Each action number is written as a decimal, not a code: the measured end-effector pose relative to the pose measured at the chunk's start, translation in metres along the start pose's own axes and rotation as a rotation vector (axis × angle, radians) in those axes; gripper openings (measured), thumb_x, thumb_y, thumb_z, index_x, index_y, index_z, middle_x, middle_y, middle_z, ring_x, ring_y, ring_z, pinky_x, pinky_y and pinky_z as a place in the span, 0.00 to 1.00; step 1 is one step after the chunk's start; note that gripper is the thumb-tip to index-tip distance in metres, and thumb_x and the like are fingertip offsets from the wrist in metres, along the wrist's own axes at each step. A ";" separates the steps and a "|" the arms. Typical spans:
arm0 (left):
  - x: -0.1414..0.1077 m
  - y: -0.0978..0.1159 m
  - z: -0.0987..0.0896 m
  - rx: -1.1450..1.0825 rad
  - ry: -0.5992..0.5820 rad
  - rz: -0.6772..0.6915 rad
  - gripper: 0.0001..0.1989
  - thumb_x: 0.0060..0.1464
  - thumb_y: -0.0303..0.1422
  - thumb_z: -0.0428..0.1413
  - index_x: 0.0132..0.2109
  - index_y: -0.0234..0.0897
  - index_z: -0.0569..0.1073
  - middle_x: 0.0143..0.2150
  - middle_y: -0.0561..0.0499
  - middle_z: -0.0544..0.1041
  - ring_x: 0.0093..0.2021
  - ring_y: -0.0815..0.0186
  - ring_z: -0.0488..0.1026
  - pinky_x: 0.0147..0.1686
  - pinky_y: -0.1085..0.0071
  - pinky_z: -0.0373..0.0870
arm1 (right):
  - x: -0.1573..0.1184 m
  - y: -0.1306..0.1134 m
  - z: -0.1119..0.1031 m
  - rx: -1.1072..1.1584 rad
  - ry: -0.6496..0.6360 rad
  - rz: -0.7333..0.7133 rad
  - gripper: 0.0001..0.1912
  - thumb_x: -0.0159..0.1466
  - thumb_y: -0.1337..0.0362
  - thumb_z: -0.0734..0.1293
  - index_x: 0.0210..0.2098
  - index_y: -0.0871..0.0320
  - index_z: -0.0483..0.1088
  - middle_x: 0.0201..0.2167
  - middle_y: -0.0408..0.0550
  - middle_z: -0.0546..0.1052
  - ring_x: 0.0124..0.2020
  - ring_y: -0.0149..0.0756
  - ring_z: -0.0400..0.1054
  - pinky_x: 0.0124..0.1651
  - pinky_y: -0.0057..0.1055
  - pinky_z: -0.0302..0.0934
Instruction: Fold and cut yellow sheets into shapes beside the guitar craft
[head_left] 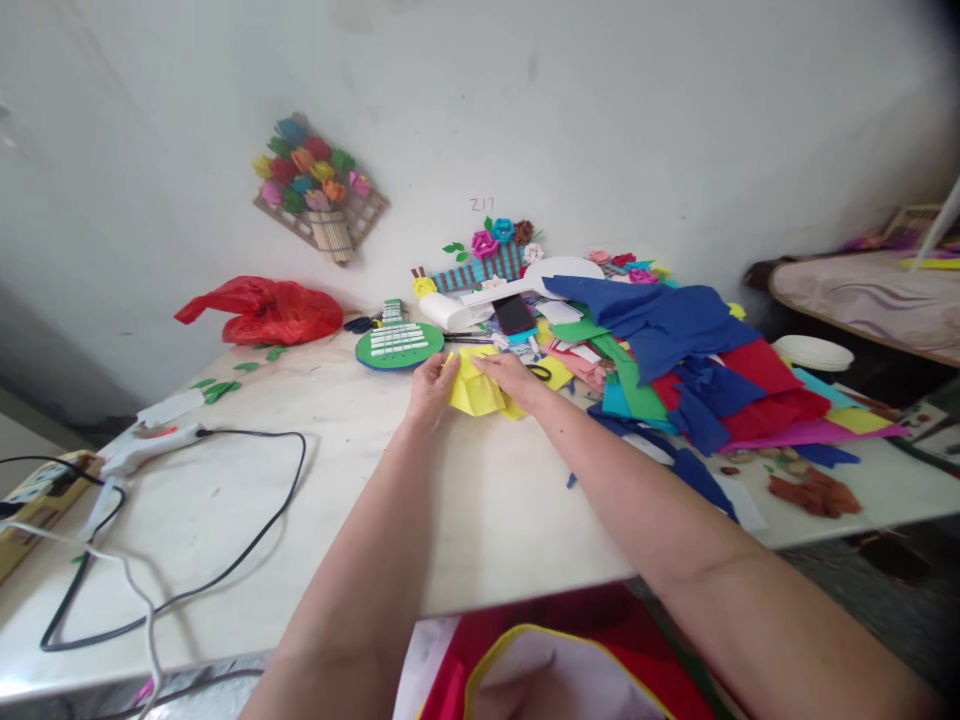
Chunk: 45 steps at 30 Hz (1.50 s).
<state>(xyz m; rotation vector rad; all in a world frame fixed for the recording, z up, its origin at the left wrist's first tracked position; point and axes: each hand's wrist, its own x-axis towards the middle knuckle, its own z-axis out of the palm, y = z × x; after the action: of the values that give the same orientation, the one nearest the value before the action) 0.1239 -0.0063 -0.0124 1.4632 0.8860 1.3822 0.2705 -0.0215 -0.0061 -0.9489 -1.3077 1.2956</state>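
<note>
Between my two hands is a piece of yellow paper, creased and bent, held just over the table. My left hand pinches its left edge. At the upper right edge, my right hand has its fingers closed on the same paper. Right behind my left hand lies a green paper guitar shape with white strips across it. Dark scissor handles show just right of my right hand, beside more yellow paper.
A heap of coloured paper covers the table's right side. A black phone lies at the back. On the left are a glue gun with a looping black cord, a power strip and a red plastic bag.
</note>
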 end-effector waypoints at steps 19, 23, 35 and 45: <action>0.005 -0.007 -0.002 0.031 0.080 0.036 0.15 0.44 0.43 0.56 0.28 0.35 0.65 0.22 0.56 0.66 0.21 0.73 0.62 0.22 0.77 0.59 | -0.006 -0.006 0.006 0.024 0.028 -0.025 0.20 0.51 0.46 0.65 0.23 0.59 0.67 0.19 0.43 0.72 0.23 0.31 0.66 0.28 0.27 0.60; 0.007 -0.009 -0.003 0.080 0.132 0.067 0.14 0.46 0.42 0.55 0.28 0.35 0.65 0.22 0.56 0.65 0.22 0.73 0.61 0.22 0.78 0.59 | -0.001 0.000 0.004 0.040 0.073 -0.006 0.17 0.48 0.51 0.69 0.23 0.59 0.69 0.21 0.44 0.74 0.24 0.32 0.68 0.29 0.27 0.62; 0.004 0.001 0.001 0.282 0.205 0.072 0.12 0.47 0.37 0.54 0.23 0.36 0.63 0.19 0.57 0.62 0.21 0.73 0.57 0.21 0.77 0.54 | 0.004 0.007 0.003 -0.163 0.191 -0.159 0.15 0.49 0.53 0.68 0.18 0.59 0.68 0.15 0.41 0.69 0.23 0.33 0.65 0.25 0.27 0.58; -0.001 0.007 0.003 0.074 0.191 -0.021 0.18 0.47 0.48 0.53 0.34 0.36 0.66 0.20 0.57 0.64 0.18 0.72 0.62 0.17 0.77 0.56 | 0.003 0.004 0.007 0.054 0.198 -0.104 0.13 0.50 0.54 0.68 0.24 0.60 0.69 0.20 0.42 0.73 0.24 0.31 0.67 0.30 0.27 0.62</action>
<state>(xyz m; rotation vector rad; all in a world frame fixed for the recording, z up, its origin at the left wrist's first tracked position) 0.1261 -0.0097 -0.0064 1.3892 1.0805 1.5049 0.2632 -0.0197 -0.0094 -0.9340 -1.1485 1.1217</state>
